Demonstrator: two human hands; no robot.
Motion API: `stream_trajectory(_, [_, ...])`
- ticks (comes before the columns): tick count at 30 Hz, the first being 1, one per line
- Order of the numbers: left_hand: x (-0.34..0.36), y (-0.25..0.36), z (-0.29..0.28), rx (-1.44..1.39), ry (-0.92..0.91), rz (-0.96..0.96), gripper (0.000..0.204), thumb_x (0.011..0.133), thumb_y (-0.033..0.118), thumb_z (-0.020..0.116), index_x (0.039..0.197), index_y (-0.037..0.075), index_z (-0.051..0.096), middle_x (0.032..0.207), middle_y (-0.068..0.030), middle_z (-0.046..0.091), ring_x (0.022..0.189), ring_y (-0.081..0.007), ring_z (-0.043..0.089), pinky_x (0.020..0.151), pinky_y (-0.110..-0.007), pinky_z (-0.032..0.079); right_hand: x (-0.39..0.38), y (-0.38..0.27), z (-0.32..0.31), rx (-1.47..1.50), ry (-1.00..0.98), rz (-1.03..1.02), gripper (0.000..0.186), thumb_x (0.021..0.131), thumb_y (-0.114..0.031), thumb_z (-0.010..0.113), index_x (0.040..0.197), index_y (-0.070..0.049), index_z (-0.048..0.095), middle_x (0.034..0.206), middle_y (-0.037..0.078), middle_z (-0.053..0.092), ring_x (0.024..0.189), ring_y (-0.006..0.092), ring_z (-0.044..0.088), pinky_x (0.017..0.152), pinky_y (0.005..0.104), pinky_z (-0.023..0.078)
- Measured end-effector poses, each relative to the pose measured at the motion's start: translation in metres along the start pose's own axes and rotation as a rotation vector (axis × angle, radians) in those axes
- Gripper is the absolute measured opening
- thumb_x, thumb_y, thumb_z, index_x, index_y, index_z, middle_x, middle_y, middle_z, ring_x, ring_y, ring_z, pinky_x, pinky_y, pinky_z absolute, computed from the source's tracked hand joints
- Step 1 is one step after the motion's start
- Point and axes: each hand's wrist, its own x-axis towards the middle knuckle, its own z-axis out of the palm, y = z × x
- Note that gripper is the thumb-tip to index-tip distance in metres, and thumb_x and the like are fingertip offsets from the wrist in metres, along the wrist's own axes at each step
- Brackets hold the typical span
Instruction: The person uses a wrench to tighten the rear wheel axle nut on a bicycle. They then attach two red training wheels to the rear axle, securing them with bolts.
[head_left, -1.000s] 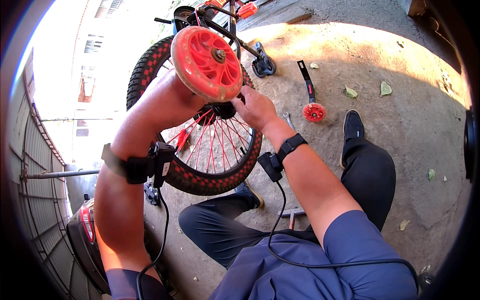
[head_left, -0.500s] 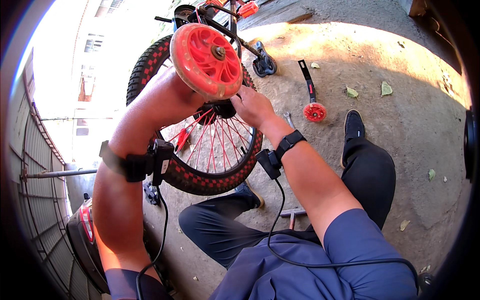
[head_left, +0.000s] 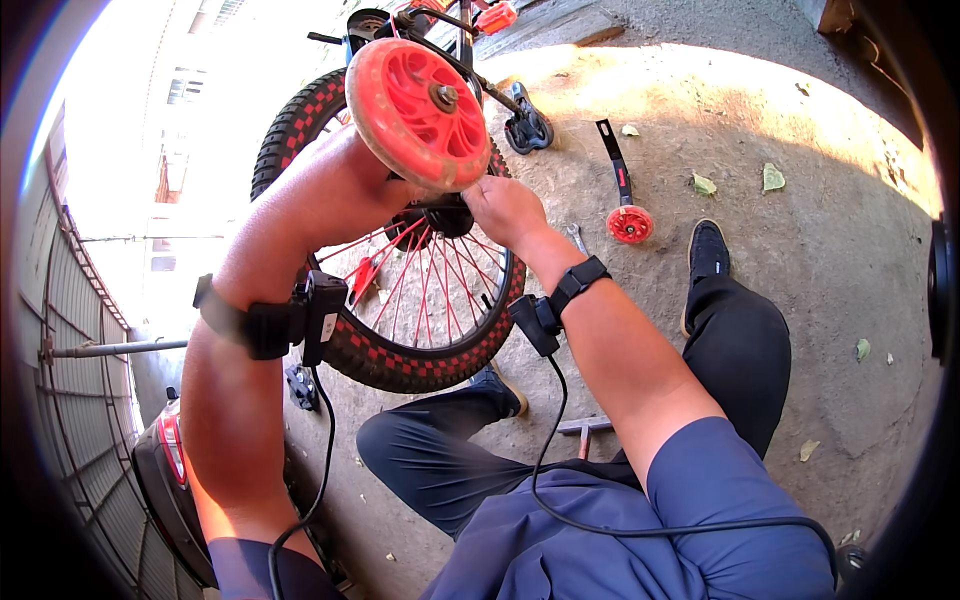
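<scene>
A red training wheel (head_left: 425, 115) with a bolt at its centre stands up close in front of the bicycle's wheel. Behind it reaches my left hand (head_left: 388, 190), its fingers hidden by the red disc. My right hand (head_left: 508, 212) is at the lower rim of the training wheel, by the hub of the bicycle wheel. Its fingers are curled together in a pinch; what lies between them is too hidden to name. The bicycle tire (head_left: 425, 368) is black with red checks, and red spokes (head_left: 425, 290) run to the hub.
A second training wheel (head_left: 630, 224) on a black bracket lies on the ground to the right. A wrench (head_left: 577, 238) rests near my right wrist. The bicycle's pedal (head_left: 530, 122) juts out beyond. A metal-barred gate (head_left: 85, 400) and a dark vehicle (head_left: 170, 480) are at left.
The training wheel has shifted slightly right and up and tilted a little. My right fingers have drawn in closer together beneath its rim. The bicycle stays in place.
</scene>
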Motion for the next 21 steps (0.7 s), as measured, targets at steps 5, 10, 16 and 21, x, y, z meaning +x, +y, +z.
stream_trajectory(5, [0.003,-0.001,0.000,-0.026,-0.032,-0.077,0.037,0.079,0.010,0.077,0.115,0.006,0.067,0.113,-0.0154,0.071,0.106,-0.0353,0.067,0.092,-0.043,0.054,-0.003,0.008,0.012,0.039,0.128,-0.072,0.046,0.101,-0.045,0.043,0.103,-0.008,0.069,0.109,0.020,0.071,0.102,0.0423,0.066,0.088,0.0515,0.052])
stream_trajectory(10, [0.000,-0.004,0.002,-0.028,0.010,-0.004,0.038,0.079,0.008,0.075,0.116,0.006,0.067,0.114,-0.0152,0.070,0.107,-0.0347,0.066,0.093,-0.043,0.053,0.004,0.011,0.015,0.055,0.084,-0.085,0.045,0.101,-0.046,0.042,0.104,-0.009,0.069,0.104,0.021,0.072,0.101,0.0423,0.066,0.087,0.0515,0.052])
stream_trajectory(16, [-0.002,-0.006,0.002,-0.037,0.018,0.005,0.038,0.080,0.007,0.074,0.117,0.006,0.066,0.116,-0.0154,0.069,0.108,-0.0350,0.065,0.094,-0.043,0.052,-0.002,0.008,0.010,0.012,0.117,-0.035,0.044,0.101,-0.043,0.042,0.105,-0.007,0.067,0.104,0.022,0.071,0.101,0.0435,0.066,0.086,0.0523,0.051])
stream_trajectory(21, [-0.002,-0.006,0.002,-0.035,0.007,-0.011,0.037,0.081,0.010,0.075,0.117,0.006,0.066,0.115,-0.0157,0.069,0.108,-0.0349,0.066,0.093,-0.043,0.053,0.004,0.015,0.017,0.048,0.153,-0.170,0.043,0.101,-0.042,0.043,0.102,-0.005,0.066,0.104,0.024,0.070,0.100,0.0444,0.065,0.087,0.0522,0.051])
